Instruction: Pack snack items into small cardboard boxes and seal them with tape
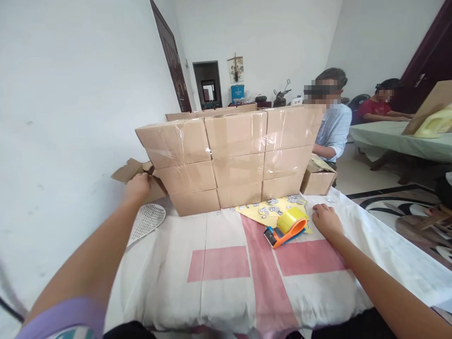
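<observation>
Left hand: the left hand is stretched far forward on a bare arm and is closed over the edge of an open cardboard box, whose loose flap is seen just beyond the knuckles; the fingers are curled round the card and mostly hidden behind it.
Right hand: the right hand is laid palm down on the cloth, fingers loosely curled and nothing held in it.
Open box: it is found at the left hand, pressed against the left end of the stack of sealed boxes.
Stack: nine taped cartons in three rows of three are seen between the two hands and a little beyond them, standing as a wall; clear tape is wrapped over their fronts.
Tape dispenser: an orange tape dispenser with a yellowish roll is lying just left of the right hand, close but apart from it.
Yellow sheet: a yellow sheet strewn with small grey pieces is spread under and beyond the dispenser, ahead and left of the right hand.
Small box: a further small carton is set beyond the right hand, at the right end of the stack.
Mesh item: a white mesh paddle is lying below the left wrist, near the cloth's edge.
Surface: a white cloth with pink bands is spread beneath both arms.
Other people: two seated people are seen well beyond the right hand, one in a pale blue shirt behind the stack, one in red farther off.
</observation>
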Motion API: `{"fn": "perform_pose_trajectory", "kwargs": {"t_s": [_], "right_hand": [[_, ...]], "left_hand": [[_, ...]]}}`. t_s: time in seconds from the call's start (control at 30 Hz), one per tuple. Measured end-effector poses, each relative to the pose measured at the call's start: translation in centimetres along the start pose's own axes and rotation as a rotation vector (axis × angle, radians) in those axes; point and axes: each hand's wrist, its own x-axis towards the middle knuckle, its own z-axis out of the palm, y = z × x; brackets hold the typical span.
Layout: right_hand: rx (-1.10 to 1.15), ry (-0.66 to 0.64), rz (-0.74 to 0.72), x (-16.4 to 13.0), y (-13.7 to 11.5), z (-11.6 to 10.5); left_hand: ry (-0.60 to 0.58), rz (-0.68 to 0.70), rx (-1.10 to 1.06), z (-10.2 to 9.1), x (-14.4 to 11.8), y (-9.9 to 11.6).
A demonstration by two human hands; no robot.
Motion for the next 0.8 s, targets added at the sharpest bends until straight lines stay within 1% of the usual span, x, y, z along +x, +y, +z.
{"fn": "perform_pose_trajectory", "kwargs": {"t_s": [0.07, 0.1, 0.17, 0.23, 0.27, 0.3, 0.33, 0.4, 0.43, 0.47, 0.53, 0.6, 0.67, 0.7, 0.73, 0.8], "right_hand": [[0.014, -0.001, 0.004, 0.0, 0.1, 0.0], [0.022, 0.000, 0.006, 0.0, 0.2, 0.0], [0.044, 0.003, 0.010, -0.1, 0.2, 0.0], [0.075, 0.009, 0.018, -0.2, 0.2, -0.2], [0.092, 0.013, 0.023, -0.4, 0.2, -0.3], [0.110, 0.017, 0.029, -0.5, 0.2, -0.4], [0.127, 0.020, 0.034, -0.6, 0.1, -0.5], [0.157, 0.021, 0.044, -0.9, 0.1, -0.7], [0.168, 0.019, 0.049, -1.0, 0.1, -0.8], [0.177, 0.017, 0.054, -1.1, 0.1, -0.9], [0.186, 0.016, 0.063, -1.3, 0.1, -1.2], [0.179, 0.015, 0.066, -1.4, 0.0, -1.4], [0.149, 0.009, 0.053, -1.5, -0.1, -1.5], [0.128, 0.003, 0.040, -1.5, -0.2, -1.5], [0.106, -0.005, 0.025, -1.5, -0.3, -1.4], [0.062, -0.017, 0.007, -1.4, -0.4, -1.3]], "left_hand": [[0.067, -0.076, 0.047, -3.3, -2.9, -0.7], [0.100, -0.102, 0.064, -5.0, -4.8, -1.2], [0.149, -0.146, 0.080, -7.7, -9.6, -2.3], [0.182, -0.188, 0.052, -9.5, -15.1, -3.5], [0.232, -0.191, -0.034, -9.9, -18.0, -4.0], [0.269, -0.164, -0.115, -10.1, -20.7, -4.5], [0.277, -0.135, -0.148, -10.0, -23.2, -4.8], [0.270, -0.061, -0.190, -9.4, -27.0, -5.0], [0.251, -0.013, -0.203, -8.8, -28.3, -4.7], [0.227, 0.038, -0.219, -8.2, -29.1, -4.3], [0.134, 0.162, -0.270, -6.6, -29.5, -3.0], [-0.001, 0.299, -0.323, -4.7, -28.8, -1.5], [-0.122, 0.434, -0.344, -2.8, -27.7, -0.6], [-0.163, 0.476, -0.349, -2.0, -27.2, -0.5], [-0.187, 0.490, -0.361, -1.2, -26.9, -0.8], [-0.221, 0.452, -0.410, -0.1, -26.8, -2.0]]}}
